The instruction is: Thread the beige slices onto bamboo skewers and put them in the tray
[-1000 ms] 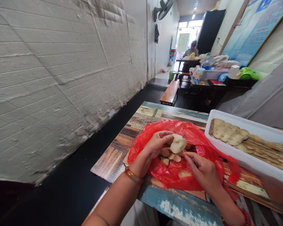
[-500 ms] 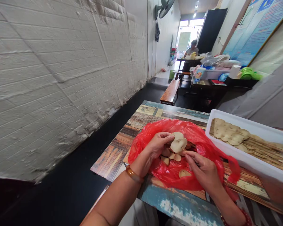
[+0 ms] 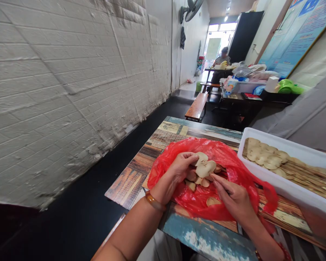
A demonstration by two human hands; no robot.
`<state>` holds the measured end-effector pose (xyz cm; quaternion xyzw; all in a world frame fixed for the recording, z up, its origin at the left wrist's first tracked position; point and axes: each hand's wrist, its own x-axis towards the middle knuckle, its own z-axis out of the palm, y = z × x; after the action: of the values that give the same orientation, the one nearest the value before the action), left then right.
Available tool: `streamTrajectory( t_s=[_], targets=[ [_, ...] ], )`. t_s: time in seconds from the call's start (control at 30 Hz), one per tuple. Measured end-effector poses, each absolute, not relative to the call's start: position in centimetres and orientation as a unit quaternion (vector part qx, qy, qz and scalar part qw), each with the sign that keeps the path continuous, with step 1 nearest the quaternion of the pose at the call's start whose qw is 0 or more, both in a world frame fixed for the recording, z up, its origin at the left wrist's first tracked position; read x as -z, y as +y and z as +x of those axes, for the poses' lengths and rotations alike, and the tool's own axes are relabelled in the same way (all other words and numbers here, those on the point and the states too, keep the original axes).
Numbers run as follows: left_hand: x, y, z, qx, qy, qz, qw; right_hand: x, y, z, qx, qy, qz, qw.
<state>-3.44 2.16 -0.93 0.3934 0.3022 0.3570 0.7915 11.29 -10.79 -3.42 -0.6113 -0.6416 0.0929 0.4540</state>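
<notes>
Two pale, thin round slices overlap above an opened red plastic bag. My left hand pinches the upper slice at its left edge between thumb and fingers. At the lower right of the slices, my right hand has its fingers closed on a thin skewer, most of which is hidden by the fingers and the slices. The front slice looks bent around the skewer. Below the hands, several loose slices lie in the bag, and one more slice rests nearer the front.
A white plastic tray on the right holds rows of skewered slices. The bag lies on a wood-patterned table. Beyond are a bench, a cluttered table and a seated person. A white brick-patterned wall runs along the left.
The upper slice has shifted slightly left with my left fingers, and the front slice appears more bent. My right hand has closed in a little under the slices.
</notes>
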Motion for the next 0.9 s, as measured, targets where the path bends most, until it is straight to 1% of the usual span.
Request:
streamTrajectory(
  t_s=[0.33, 0.6, 0.9],
  targets=[
    [1.92, 2.61, -3.73, -0.365, 0.259, 0.398, 0.801, 3.62, -10.7, 11.54, -0.08, -0.666, -0.606, 0.427],
    [1.09, 2.47, -3.7, -0.374, 0.259, 0.38, 0.806, 3.59, -10.76, 11.44, -0.077, -0.662, -0.605, 0.436],
    [1.85, 2.44, -3.54, -0.354, 0.271, 0.412, 0.795, 3.87, -10.74, 11.62, -0.078, -0.665, -0.602, 0.434]
  ],
)
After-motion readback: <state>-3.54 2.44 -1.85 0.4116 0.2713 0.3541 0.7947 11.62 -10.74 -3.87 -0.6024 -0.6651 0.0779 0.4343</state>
